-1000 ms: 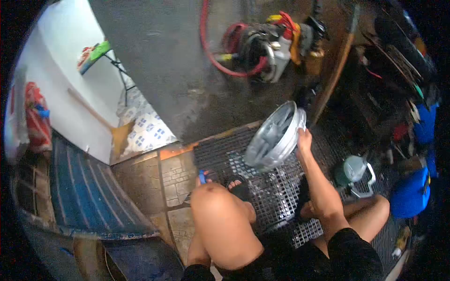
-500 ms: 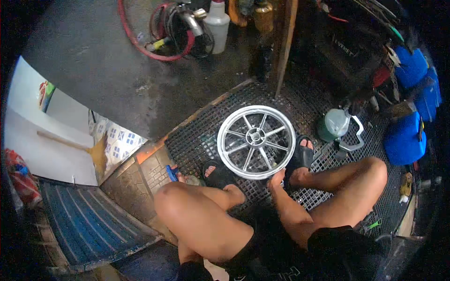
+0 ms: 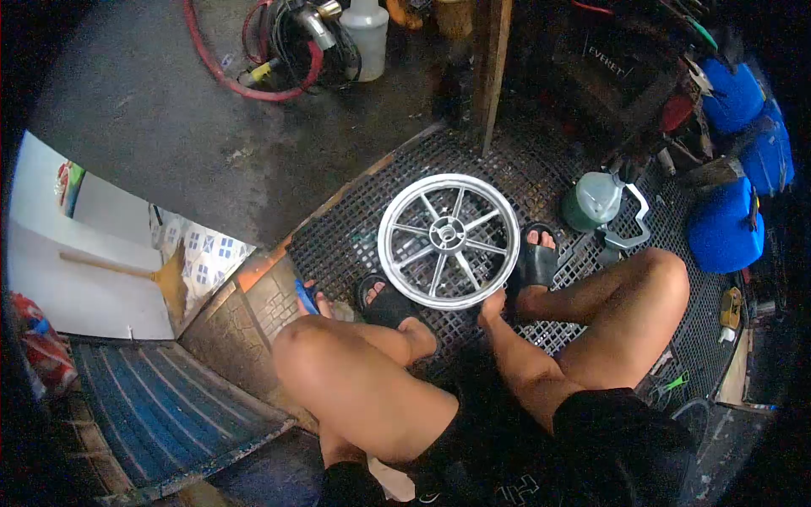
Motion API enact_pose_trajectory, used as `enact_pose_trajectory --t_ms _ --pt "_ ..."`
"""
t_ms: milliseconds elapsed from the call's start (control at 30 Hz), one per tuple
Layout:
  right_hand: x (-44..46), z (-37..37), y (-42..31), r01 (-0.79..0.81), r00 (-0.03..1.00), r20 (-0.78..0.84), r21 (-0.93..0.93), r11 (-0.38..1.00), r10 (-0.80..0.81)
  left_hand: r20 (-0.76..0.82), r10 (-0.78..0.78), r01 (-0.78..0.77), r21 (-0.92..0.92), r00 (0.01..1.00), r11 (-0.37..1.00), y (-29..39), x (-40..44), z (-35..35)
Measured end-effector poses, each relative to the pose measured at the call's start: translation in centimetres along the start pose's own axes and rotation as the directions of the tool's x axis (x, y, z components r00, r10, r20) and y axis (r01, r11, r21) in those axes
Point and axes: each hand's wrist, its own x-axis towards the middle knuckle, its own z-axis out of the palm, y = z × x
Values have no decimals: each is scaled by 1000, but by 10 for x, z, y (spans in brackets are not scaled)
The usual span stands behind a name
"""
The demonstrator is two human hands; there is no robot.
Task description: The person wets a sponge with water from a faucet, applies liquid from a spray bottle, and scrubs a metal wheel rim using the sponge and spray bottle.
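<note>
A silver spoked wheel rim [image 3: 449,242] stands between my feet on the black grid mat, its hub facing up toward me. My right hand [image 3: 492,306] is closed on the near right edge of the wheel rim, with the fingers partly hidden under it. My left hand [image 3: 322,304] shows beyond my left knee, its fingers closed around a small blue object [image 3: 303,297] whose kind I cannot make out. That hand is apart from the wheel, to its left, and my knee hides the wrist.
A clear jug of greenish liquid [image 3: 594,201] stands right of my right foot. Blue containers [image 3: 725,226] line the right side. A wooden post [image 3: 492,84] rises behind the wheel. A red hose [image 3: 221,76] and white bottle [image 3: 364,42] are at the back; a broom [image 3: 173,279] lies left.
The whole view has shifted, so most things sit higher and slightly left. My right hand stays on the wheel rim. More of my left hand and its blue object shows above the knee.
</note>
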Motion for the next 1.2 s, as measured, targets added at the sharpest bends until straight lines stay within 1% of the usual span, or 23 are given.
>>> enact_pose_trajectory --t_ms 33,100,133,233,267,333,367,400,533,633,667,700,733,767,800,833,900,933,1033,1067,1100,1167,1200 --pt "4 2 2 -121 992 -48 -4 993 120 2 1 -1 4 1000 1000 0 0 -1" --pt "3 7 5 -167 985 -56 -28 985 166 12 -5 5 8 1000 1000 1 1 1" --pt "-5 0 -35 -263 964 -46 -297 918 261 16 -2 2 12 1000 1000 2 2 2" --pt "3 -11 -3 14 972 207 -508 861 107 21 9 -9 13 1000 1000 3 6 5" --pt "1 -12 -5 -124 968 134 -485 866 214 25 17 -17 12 1000 1000 2 6 5" --pt "-9 -5 -24 -272 954 -21 -488 829 301 29 28 -28 10 999 1000 3 10 7" --pt "-18 -3 -37 -291 955 -102 -527 799 280 32 31 -31 12 999 999 4 10 9" --pt "-19 -4 -52 -365 924 -128 -582 727 360 33 38 -39 15 999 999 5 12 11" --pt "-27 -18 -118 -406 886 -72 -598 691 458 38 70 -71 29 997 997 8 20 11" --pt "-41 -32 -146 -445 873 -104 -570 691 476 49 101 -104 57 994 993 8 25 15" --pt "-41 -34 -119 -483 870 -39 -263 835 491 64 108 -111 44 992 993 4 28 18" --pt "-43 -35 -111 -408 913 -131 -328 852 386 69 105 -108 26 992 994 1 30 22" --pt "-63 -26 -151 -336 939 -212 -398 854 270 96 87 -85 -25 992 996 -9 35 25" --pt "-75 -20 -178 -268 949 -279 -471 841 145 132 96 -93 -29 987 995 -5 35 25" --pt "-76 -25 -178 -190 977 -172 -426 884 127 166 106 -102 -34 980 994 5 36 22" --pt "-76 -24 -179 -116 983 -178 -404 907 46 199 117 -111 -40 973 993 10 35 22" --pt "-69 -11 -191 55 975 -182 -351 935 -126 171 386 -376 -90 906 922 -5 41 37" --pt "-61 -4 -199 151 971 -130 -309 939 -199 149 507 -496 -107 849 862 -14 44 43" --pt "-31 25 -228 433 882 4 -404 806 -472 256 563 -588 25 786 809 2 48 47" --pt "-24 35 -245 411 905 69 -401 819 -421 338 435 -457 -14 835 889 23 45 46" --pt "-14 47 -262 359 933 168 -343 868 -319 384 322 -303 -111 866 947 45 41 45" --pt "10 74 -273 452 888 285 -383 806 -362 401 420 -459 2 814 888 34 49 57" --pt "24 95 -275 601 794 269 -482 637 -545 476 366 -390 -53 799 919 39 56 62"
